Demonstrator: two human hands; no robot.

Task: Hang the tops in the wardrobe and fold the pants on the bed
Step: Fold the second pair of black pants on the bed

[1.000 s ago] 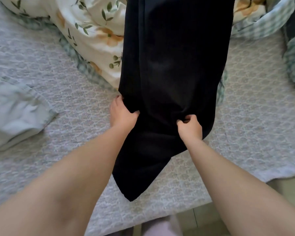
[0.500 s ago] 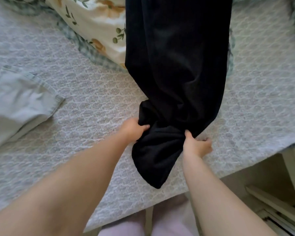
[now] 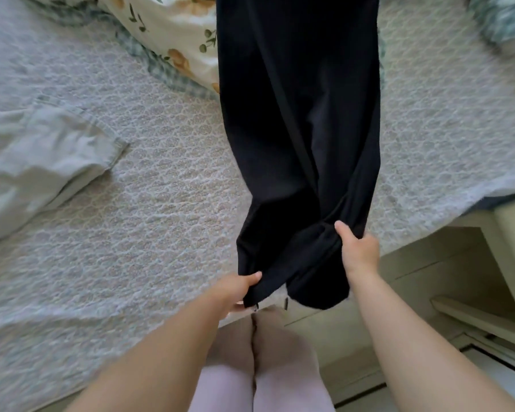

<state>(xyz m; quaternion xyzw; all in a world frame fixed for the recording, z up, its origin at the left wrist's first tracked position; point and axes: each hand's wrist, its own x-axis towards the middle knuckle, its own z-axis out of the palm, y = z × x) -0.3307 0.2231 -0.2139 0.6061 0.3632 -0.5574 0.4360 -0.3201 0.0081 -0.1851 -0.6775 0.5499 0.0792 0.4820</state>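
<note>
pants (image 3: 298, 129) in left grip (image 3: 239, 290) (right grip (image 3: 359, 248))

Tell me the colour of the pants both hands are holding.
The pants are plain black, with no pattern visible; the head view shows it.

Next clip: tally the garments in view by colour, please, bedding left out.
Black pants: 1
Pale grey-green garment: 1
Total: 2

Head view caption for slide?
Left hand and right hand hold black fabric pants by near end on grey quilted bed.
</note>
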